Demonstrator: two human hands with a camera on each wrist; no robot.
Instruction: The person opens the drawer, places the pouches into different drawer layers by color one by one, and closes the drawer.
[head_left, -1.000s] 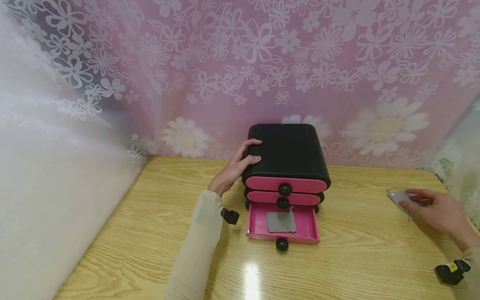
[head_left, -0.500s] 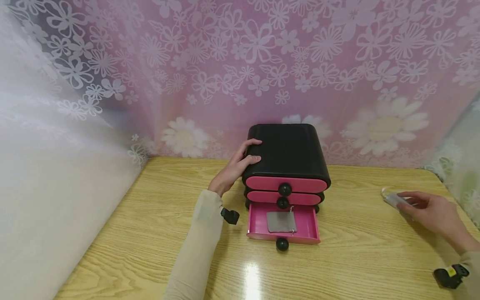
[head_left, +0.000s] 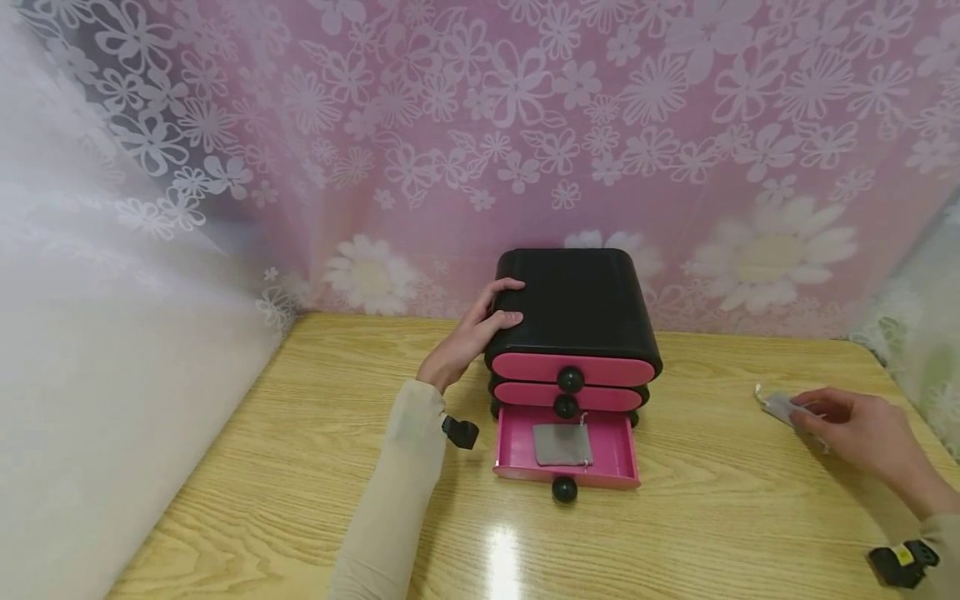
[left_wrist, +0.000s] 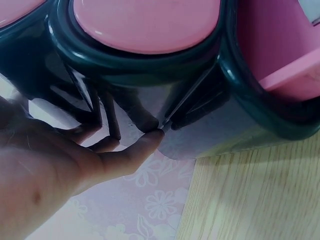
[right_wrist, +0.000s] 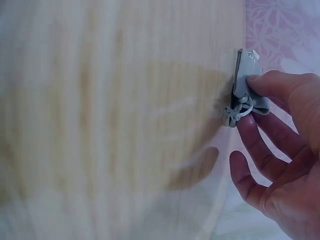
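Observation:
A black drawer unit with pink drawer fronts and round black knobs stands on the table, its bottom drawer pulled out. A flat grey drawstring pouch lies in that drawer. My left hand rests against the unit's left side, with thumb and a finger reaching over the top edge; the left wrist view has the fingertips on the glossy side. At the right of the table, my right hand pinches a second grey drawstring pouch between thumb and fingers. That pouch is folded, its pale cord hanging loose.
The upper two drawers are closed. Wood-grain table extends on both sides of the unit. A pink flowered curtain hangs behind it, and a whitish sheet borders the left side.
My right hand has shifted the pouch slightly left and towards me, and the pouch has turned from lying flat to folded in the grip. My left hand and the unit stay in place.

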